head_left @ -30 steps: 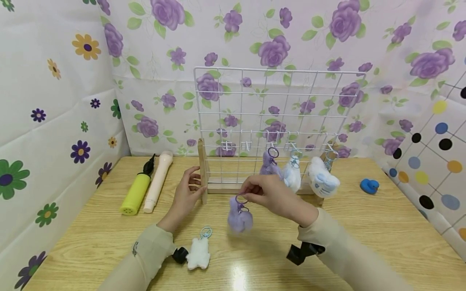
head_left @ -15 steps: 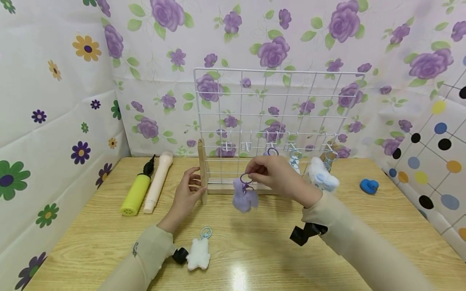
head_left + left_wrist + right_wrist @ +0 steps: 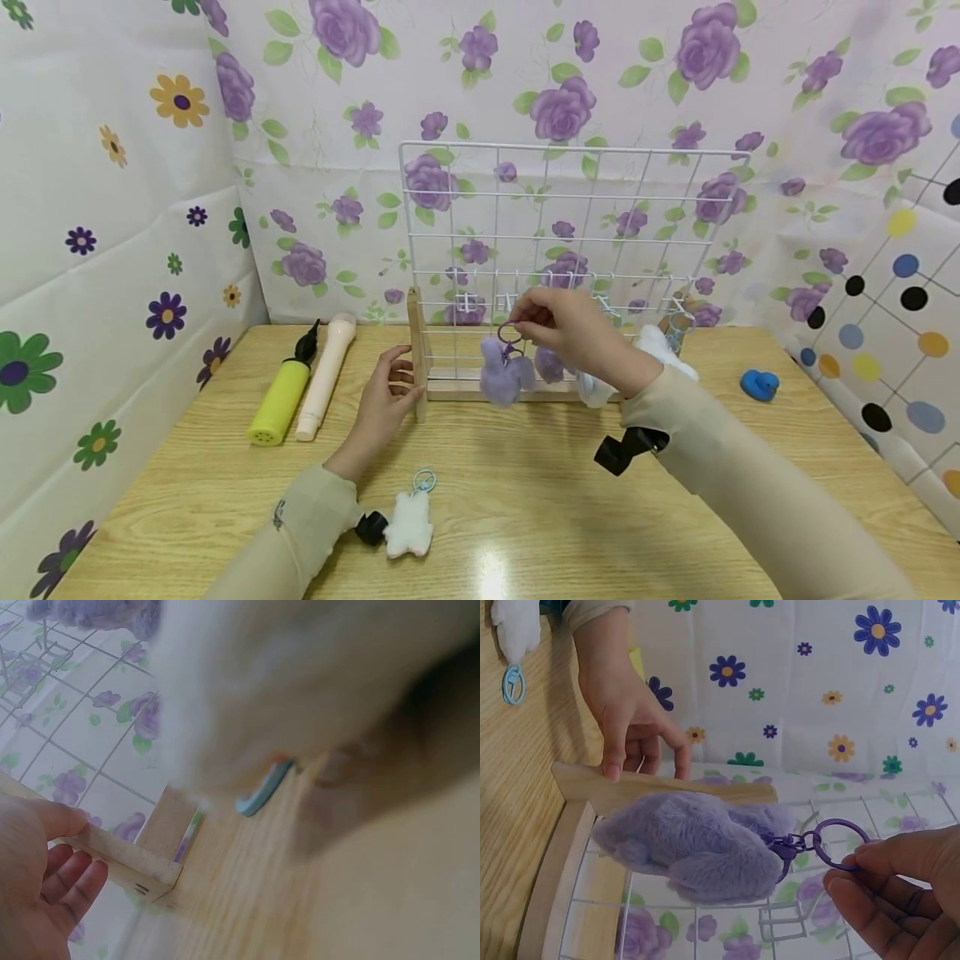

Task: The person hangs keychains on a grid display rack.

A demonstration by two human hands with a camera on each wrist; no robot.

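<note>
My right hand (image 3: 573, 329) pinches the purple ring of a fluffy lilac plush keychain (image 3: 690, 840), which hangs in front of the white wire grid rack (image 3: 497, 217). The ring is level with a row of white hooks (image 3: 466, 302) on the grid. At the rack's left end, my left hand (image 3: 382, 392) holds the wooden side post (image 3: 415, 333) between thumb and fingers. A white plush keychain (image 3: 409, 525) with a light blue ring lies on the table beside the left wrist; it looms blurred in the left wrist view.
Behind the right hand hang another lilac plush (image 3: 549, 365) and two white ones, partly hidden, including the rightmost white plush (image 3: 660, 343). A yellow pump (image 3: 280, 400) and a pale pink tube (image 3: 326, 375) lie left. A blue rubber duck (image 3: 760, 384) sits right.
My right hand has lifted the lilac plush keychain from low over the table up to the grid, now covering some hanging plushes. The left hand stays on the post.
</note>
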